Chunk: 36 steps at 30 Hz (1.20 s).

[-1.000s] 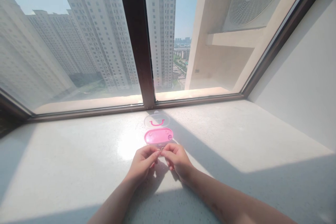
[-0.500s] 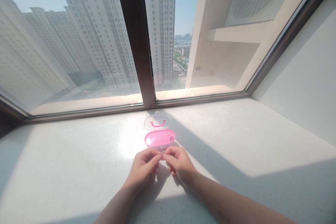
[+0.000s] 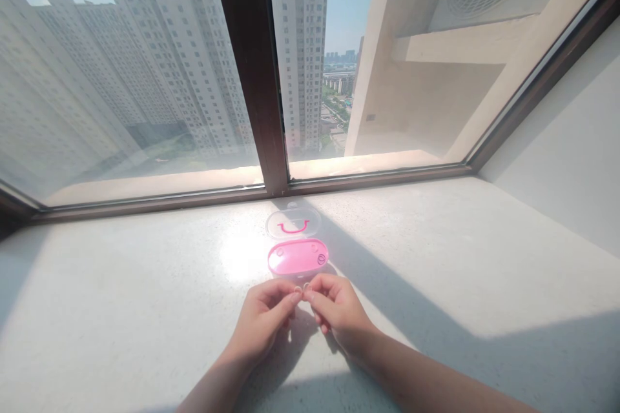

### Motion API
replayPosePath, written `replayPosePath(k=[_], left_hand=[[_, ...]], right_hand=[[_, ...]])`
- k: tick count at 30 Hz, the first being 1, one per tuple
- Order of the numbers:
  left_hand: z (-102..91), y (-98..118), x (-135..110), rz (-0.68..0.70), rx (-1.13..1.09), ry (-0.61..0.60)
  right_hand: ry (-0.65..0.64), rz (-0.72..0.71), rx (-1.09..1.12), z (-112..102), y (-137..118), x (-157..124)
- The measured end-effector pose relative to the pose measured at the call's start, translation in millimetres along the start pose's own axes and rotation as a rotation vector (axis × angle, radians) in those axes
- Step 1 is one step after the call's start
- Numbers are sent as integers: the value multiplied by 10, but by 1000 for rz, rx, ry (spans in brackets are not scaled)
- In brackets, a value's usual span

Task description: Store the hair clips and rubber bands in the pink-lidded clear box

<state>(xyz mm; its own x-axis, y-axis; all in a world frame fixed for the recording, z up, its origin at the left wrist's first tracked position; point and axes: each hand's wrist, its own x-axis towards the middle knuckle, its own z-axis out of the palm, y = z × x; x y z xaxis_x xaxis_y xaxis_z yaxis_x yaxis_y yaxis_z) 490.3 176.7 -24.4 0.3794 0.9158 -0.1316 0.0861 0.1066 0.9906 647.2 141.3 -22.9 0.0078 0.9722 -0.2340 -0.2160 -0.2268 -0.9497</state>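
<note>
My left hand point(image 3: 265, 315) and my right hand point(image 3: 343, 311) meet fingertip to fingertip above the sill, thumbs and forefingers pinched. Between them are small pale ring-like loops point(image 3: 307, 286), like elastic bands; I cannot tell whether they are one piece or two. Just beyond the fingers stands an oval pink box point(image 3: 295, 261), open at the top. A small dark coiled loop point(image 3: 321, 259) lies inside its right end. Behind it the clear lid point(image 3: 272, 226) with a curved pink handle point(image 3: 293, 231) is laid back flat.
The pale window sill point(image 3: 145, 297) spreads out on both sides, with bright sun and shadow bands across it. A dark window frame point(image 3: 271, 110) rises behind the box. On the right is a white wall point(image 3: 562, 142). Tall buildings point(image 3: 165, 45) show through the glass.
The camera view has shifted slightly. Both hands keep the same pinch in front of the box, with barely any finger movement.
</note>
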Motion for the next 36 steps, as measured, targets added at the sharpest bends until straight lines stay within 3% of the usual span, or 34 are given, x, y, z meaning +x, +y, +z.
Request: replayPosePath(k=[9,36], left_hand=[[23,92,1,-3,12,14],[75,75,-1,69,55,31]], right_hand=[[9,-10,-10,-10,28,7],[4,-32,37,4,53,31]])
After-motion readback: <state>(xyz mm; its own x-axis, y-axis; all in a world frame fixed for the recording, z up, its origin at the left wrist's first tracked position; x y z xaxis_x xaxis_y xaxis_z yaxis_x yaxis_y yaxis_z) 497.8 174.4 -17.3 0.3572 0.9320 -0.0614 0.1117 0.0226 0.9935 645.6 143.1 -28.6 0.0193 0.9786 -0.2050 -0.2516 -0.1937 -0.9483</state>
